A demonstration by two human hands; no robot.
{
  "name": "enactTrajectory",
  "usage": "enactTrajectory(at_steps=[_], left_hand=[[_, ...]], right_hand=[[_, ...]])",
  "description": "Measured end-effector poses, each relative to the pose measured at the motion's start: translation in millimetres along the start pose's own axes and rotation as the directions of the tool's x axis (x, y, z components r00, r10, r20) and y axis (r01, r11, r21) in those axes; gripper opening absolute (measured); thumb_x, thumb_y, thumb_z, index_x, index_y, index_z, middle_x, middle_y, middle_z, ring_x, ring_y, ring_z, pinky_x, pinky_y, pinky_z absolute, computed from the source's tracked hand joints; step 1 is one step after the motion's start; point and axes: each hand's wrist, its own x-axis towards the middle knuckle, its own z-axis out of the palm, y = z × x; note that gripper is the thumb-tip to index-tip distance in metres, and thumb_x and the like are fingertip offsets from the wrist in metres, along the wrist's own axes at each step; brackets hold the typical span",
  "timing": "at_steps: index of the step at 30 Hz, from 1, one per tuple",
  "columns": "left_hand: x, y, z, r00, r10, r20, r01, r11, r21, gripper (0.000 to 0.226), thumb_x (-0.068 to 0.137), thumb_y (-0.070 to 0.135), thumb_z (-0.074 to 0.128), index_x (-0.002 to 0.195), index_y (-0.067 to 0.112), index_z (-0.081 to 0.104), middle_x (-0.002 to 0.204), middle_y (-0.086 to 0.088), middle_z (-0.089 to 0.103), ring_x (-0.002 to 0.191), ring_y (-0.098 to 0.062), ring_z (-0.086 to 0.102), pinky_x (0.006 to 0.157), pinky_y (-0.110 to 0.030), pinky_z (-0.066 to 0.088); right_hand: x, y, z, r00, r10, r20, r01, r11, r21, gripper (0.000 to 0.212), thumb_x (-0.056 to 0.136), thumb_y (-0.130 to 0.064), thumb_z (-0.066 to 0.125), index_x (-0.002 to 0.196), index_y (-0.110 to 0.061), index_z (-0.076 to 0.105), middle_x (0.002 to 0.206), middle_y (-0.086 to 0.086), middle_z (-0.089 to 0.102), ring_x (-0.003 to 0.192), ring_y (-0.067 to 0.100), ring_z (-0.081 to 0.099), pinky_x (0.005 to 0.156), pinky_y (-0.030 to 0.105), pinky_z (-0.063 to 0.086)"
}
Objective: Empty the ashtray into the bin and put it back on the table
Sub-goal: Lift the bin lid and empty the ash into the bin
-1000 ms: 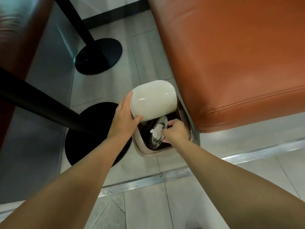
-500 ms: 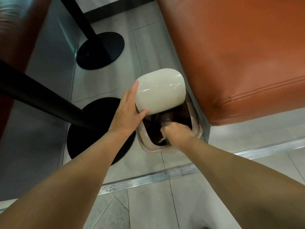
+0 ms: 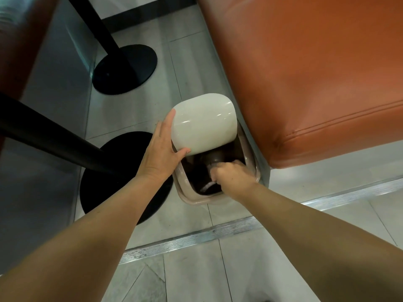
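Tiled floor (image 3: pixel 135 110) beside orange bench (image 3: pixel 305 73). Right hand (image 3: pixel 233 174) fisted down inside bin (image 3: pixel 185 194), ashtray (image 3: pixel 208 185) barely visible beneath it, seemingly gripped. Left hand (image 3: pixel 160 153) flat, fingers together, propping lid (image 3: pixel 204 125) open. Emptying step under way; next: lift ashtray clear, release lid, return ashtray to table.

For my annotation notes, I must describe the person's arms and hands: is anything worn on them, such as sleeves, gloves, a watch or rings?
Both forearms are bare as far as the picture shows, with no sleeve edge in view. The left hand and the right hand wear no gloves. No watch, bracelet or ring shows on either.
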Motion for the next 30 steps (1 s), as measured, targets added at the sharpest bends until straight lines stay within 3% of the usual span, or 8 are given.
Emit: enactTrajectory(at_steps=[4, 7, 10, 14, 18, 22, 26, 30], left_hand=[[-1.2, 1.5, 0.5, 1.0, -0.015, 0.011, 0.015, 1.0, -0.001, 0.094, 0.073, 0.012, 0.074, 0.146, 0.025, 0.016, 0.144, -0.007, 0.035, 0.132, -0.025, 0.036, 0.108, -0.046, 0.035], [-0.3, 4.1, 0.2, 0.999, -0.037, 0.013, 0.037, 0.999, 0.005, 0.095, 0.073, 0.012, 0.073, 0.146, 0.025, 0.015, 0.145, -0.007, 0.033, 0.134, -0.026, 0.034, 0.108, -0.048, 0.034], [4.8, 10.2, -1.0, 0.99, -0.126, 0.064, 0.125, 0.992, 0.018, 0.094, 0.075, 0.015, 0.072, 0.148, 0.024, 0.013, 0.145, -0.009, 0.034, 0.135, -0.026, 0.031, 0.11, -0.046, 0.031], [6.1, 21.2, -6.2, 0.949, -0.307, 0.064, 0.31, 0.95, -0.045, 0.064, 0.086, 0.026, 0.06, 0.143, 0.017, 0.034, 0.142, -0.014, 0.041, 0.132, -0.028, 0.038, 0.111, -0.042, 0.033], [-7.0, 32.0, -6.2, 0.906, -0.422, -0.031, 0.404, 0.884, -0.236, 0.034, 0.092, 0.025, 0.047, 0.111, 0.003, 0.064, 0.115, -0.016, 0.062, 0.103, -0.029, 0.058, 0.088, -0.032, 0.044], [-23.9, 30.4, -6.3, 0.811, -0.58, 0.076, 0.562, 0.736, -0.377, 0.03, 0.093, 0.021, 0.044, 0.109, 0.005, 0.064, 0.103, -0.013, 0.067, 0.096, -0.029, 0.062, 0.089, -0.037, 0.051], [-32.3, 39.1, -18.4, 0.772, -0.616, 0.158, 0.595, 0.612, -0.521, 0.023, 0.095, 0.016, 0.043, 0.101, 0.009, 0.064, 0.067, -0.003, 0.056, 0.06, -0.011, 0.053, 0.058, -0.022, 0.052], [-37.6, 71.7, -50.2, 0.804, -0.583, 0.115, 0.525, 0.606, -0.598, 0.019, 0.095, 0.014, 0.043, 0.097, 0.016, 0.062, 0.067, -0.003, 0.055, 0.058, -0.01, 0.05, 0.056, -0.02, 0.05]], right_hand=[[-8.2, 2.5, -6.5, 1.0, 0.016, 0.026, -0.017, 0.998, 0.065, 0.029, 0.088, -0.006, 0.045, 0.114, -0.013, 0.056, 0.121, 0.012, 0.056, 0.113, 0.035, 0.052, 0.087, 0.038, 0.043], [-16.7, 3.4, -17.2, 0.978, 0.03, -0.209, 0.018, 0.975, 0.221, 0.025, 0.085, -0.002, 0.047, 0.107, -0.012, 0.056, 0.114, 0.01, 0.056, 0.104, 0.032, 0.055, 0.071, 0.036, 0.039], [-27.4, 8.1, -31.0, 0.926, 0.185, -0.329, 0.027, 0.837, 0.546, 0.02, 0.086, -0.004, 0.047, 0.1, -0.011, 0.059, 0.107, 0.008, 0.059, 0.096, 0.027, 0.056, 0.071, 0.037, 0.045], [-34.2, 12.0, -48.2, 0.906, 0.365, -0.214, -0.007, 0.52, 0.854, 0.005, 0.087, -0.012, 0.053, 0.088, -0.016, 0.055, 0.073, -0.007, 0.054, 0.074, 0.015, 0.052, 0.062, 0.025, 0.041], [-29.3, 5.2, -61.5, 0.882, 0.451, -0.138, -0.016, 0.322, 0.947, 0.017, 0.087, -0.01, 0.053, 0.075, -0.02, 0.047, 0.069, -0.011, 0.049, 0.061, 0.003, 0.045, 0.053, 0.016, 0.034], [-29.8, -0.6, -74.5, 0.827, 0.561, -0.044, -0.017, 0.103, 0.995, 0.006, 0.087, -0.011, 0.054, 0.086, -0.015, 0.05, 0.079, -0.001, 0.055, 0.067, 0.011, 0.05, 0.067, 0.029, 0.047], [-39.5, -3.9, -89.1, 0.833, 0.549, 0.071, -0.044, -0.063, 0.997, 0.009, 0.084, -0.007, 0.056, 0.091, -0.012, 0.053, 0.094, 0.01, 0.059, 0.086, 0.022, 0.055, 0.091, 0.045, 0.05], [-63.4, -4.6, -118.6, 0.844, 0.529, 0.087, -0.021, -0.13, 0.991, 0.016, 0.084, -0.006, 0.056, 0.1, -0.007, 0.056, 0.082, 0.008, 0.058, 0.072, 0.018, 0.054, 0.074, 0.04, 0.054]])
